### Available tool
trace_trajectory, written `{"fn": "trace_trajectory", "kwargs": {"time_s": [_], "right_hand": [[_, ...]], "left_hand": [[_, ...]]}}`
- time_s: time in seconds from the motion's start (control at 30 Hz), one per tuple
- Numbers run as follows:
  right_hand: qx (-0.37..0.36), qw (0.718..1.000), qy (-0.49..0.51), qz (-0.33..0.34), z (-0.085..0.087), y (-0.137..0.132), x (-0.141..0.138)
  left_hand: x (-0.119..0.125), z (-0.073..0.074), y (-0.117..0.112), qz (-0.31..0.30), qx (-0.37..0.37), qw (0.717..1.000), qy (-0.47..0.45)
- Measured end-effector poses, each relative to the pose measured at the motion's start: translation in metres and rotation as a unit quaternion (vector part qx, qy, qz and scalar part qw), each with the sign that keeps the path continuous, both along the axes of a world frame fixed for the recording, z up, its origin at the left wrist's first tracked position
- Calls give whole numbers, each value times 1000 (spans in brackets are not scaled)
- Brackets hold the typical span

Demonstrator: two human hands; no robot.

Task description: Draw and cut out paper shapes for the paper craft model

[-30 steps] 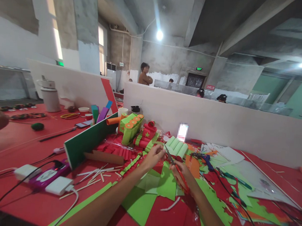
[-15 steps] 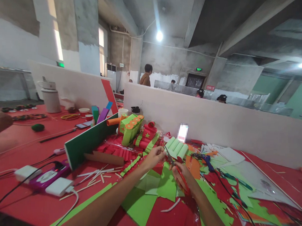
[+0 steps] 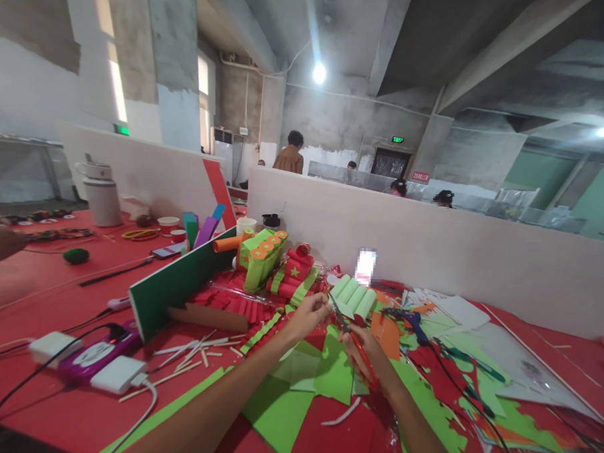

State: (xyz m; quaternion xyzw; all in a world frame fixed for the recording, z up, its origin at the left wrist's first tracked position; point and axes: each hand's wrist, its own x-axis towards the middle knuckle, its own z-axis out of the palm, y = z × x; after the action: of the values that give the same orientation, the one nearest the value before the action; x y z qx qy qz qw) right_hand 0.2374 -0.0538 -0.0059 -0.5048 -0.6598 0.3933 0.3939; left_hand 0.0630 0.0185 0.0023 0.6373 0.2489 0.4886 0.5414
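My right hand (image 3: 369,353) is closed round red-handled scissors (image 3: 350,332), whose blades point up and left toward my left hand (image 3: 305,315). That hand is pinched shut on a small piece I cannot make out, held at the blade tips. Both hands hover over green paper sheets (image 3: 325,374) lying on the red table (image 3: 74,403). Just beyond the hands lie pale green paper rolls (image 3: 353,297) and a red and green paper model (image 3: 275,265).
A green board (image 3: 174,284) stands on edge at left. A power strip, chargers and cables (image 3: 90,361) lie front left, with thin sticks (image 3: 191,352) nearby. Paper scraps and a glue gun (image 3: 408,318) lie at right. A white partition (image 3: 431,249) runs behind. People stand beyond it.
My hands and the scissors stay almost still. The person behind the partition has turned away.
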Motion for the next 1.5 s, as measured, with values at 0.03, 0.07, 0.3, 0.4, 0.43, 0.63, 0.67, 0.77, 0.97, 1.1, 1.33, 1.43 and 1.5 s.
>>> {"fn": "trace_trajectory", "kwargs": {"time_s": [0.03,0.07,0.3,0.4,0.43,0.63,0.67,0.77,0.97,1.1,1.33,1.43,1.5], "right_hand": [[-3,1000,2,0,0,0,0],[-6,1000,3,0,0,1,1],[10,1000,0,-11,-3,5,1],[19,1000,-6,-9,-3,3,0],[21,1000,-3,-8,-2,2,0],[1,1000,24,-6,-1,0,-3],[-4,1000,29,-3,-1,-1,-3],[-19,999,38,1,-1,-1,-4],[-45,998,44,6,-1,-2,-5],[-39,998,50,14,-1,-2,-4],[-11,999,34,9,4,-6,-4],[-8,999,41,5,5,-7,-5],[-19,999,42,1,5,-7,-4]], "left_hand": [[0,1,-1,-2,-2,1000,-4],[1,1,-2,-5,-3,1000,-8],[1,-2,-2,-7,-12,1000,-20],[1,-3,0,10,-14,1000,-26],[1,-3,0,12,-14,999,-27],[1,1,-5,9,-20,999,-39],[1,1,-5,9,-20,999,-41],[2,2,-6,9,-15,999,-43],[2,0,-5,14,0,999,-40],[2,-1,-3,17,7,999,-36],[1,1,-2,22,23,999,-12],[0,2,-2,22,22,999,-9],[0,2,-2,22,20,1000,-9]]}}
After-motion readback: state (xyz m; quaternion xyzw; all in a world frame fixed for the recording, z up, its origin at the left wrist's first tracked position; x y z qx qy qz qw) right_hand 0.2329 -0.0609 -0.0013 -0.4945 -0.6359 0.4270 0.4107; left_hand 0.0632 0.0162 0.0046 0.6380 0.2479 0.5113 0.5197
